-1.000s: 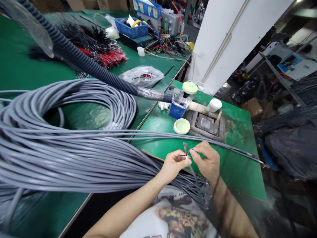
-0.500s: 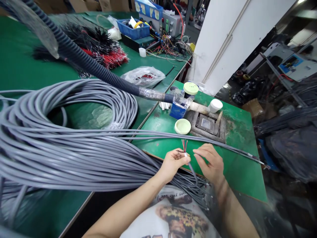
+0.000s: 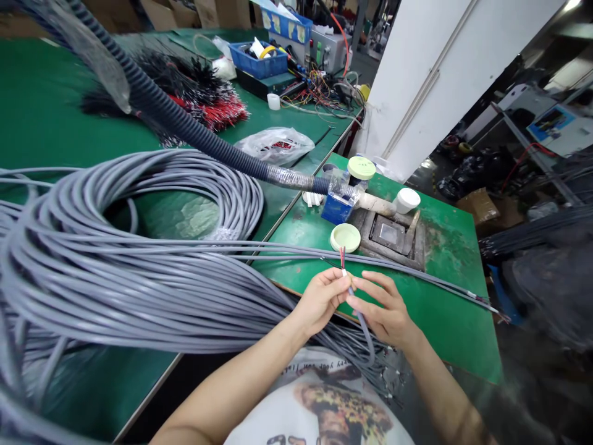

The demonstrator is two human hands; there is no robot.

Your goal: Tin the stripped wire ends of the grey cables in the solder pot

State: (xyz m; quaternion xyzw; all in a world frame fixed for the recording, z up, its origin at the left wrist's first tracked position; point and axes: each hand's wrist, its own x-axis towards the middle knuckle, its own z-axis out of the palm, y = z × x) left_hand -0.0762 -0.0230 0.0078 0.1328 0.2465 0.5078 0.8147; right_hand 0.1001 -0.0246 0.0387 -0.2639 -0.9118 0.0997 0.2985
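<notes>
My left hand (image 3: 325, 299) pinches a grey cable (image 3: 364, 327) close to its stripped end. Thin red and black wires (image 3: 342, 258) stick up from that end above my fingertips. On the other side, my right hand (image 3: 383, 309) has its fingers spread, with fingertips at the cable just below the stripped part. Behind the hands, several grey cables (image 3: 296, 250) run across the green board. A big coil of grey cable (image 3: 139, 309) lies to the left, and more cable ends hang beneath my hands.
A dark hose (image 3: 199, 139) crosses above the coil to a blue box (image 3: 337, 208). Beyond the hands are a solder pot (image 3: 391, 235), a pale green lid (image 3: 345, 237) and a white jar (image 3: 406, 201). Red and black wires (image 3: 217, 108) lie farther back.
My right hand has moved left to the cable and now touches it. The red wires above my left hand stand closer together. The whole view has shifted slightly.
</notes>
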